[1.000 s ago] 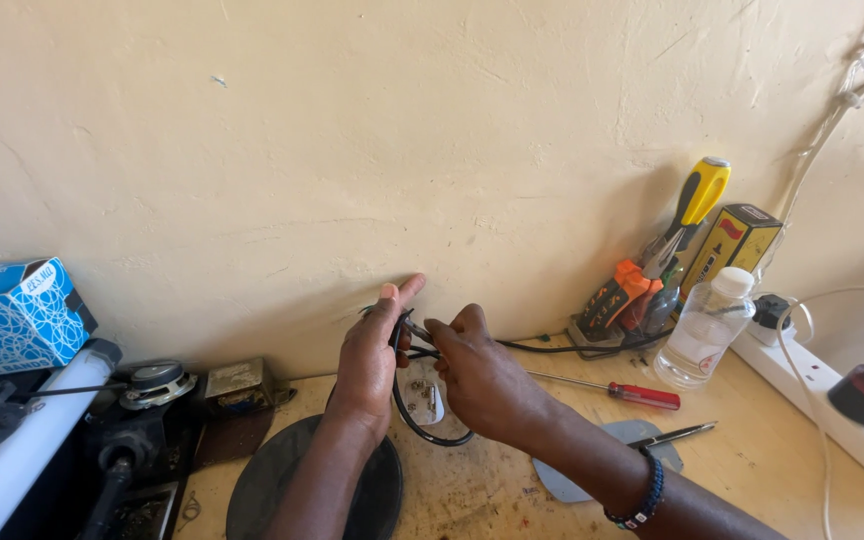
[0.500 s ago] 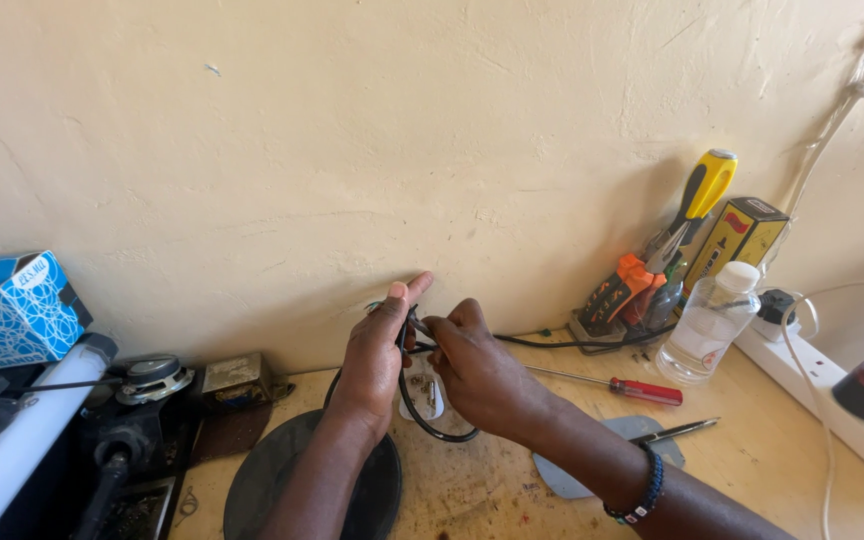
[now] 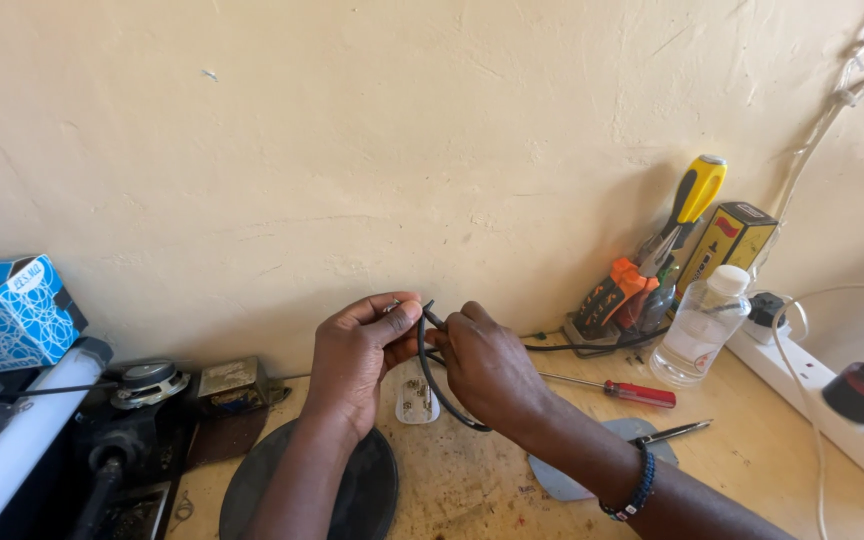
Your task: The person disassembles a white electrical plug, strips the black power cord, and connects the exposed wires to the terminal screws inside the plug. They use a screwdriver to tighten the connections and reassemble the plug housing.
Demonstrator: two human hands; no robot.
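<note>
In the head view, at the centre of the frame, the left hand [image 3: 360, 362] and the right hand [image 3: 487, 370] meet just above the desk [image 3: 752, 450], both working a thin black cable [image 3: 430, 375]. The left grip pinches the cable's upper end between thumb and fingertips; the right grip is closed round the cable just beside it, and a loop hangs down between the two hands over a small white plug [image 3: 416, 400]. To the right of centre lie a red-handled screwdriver [image 3: 620, 390] and a clear plastic bottle [image 3: 700, 325], with a white power strip [image 3: 832, 405] at the right edge. As I judge it, the thin end could slip from the pinch if the hands pull apart, and the swinging loop could snag the plug and drag it.
</note>
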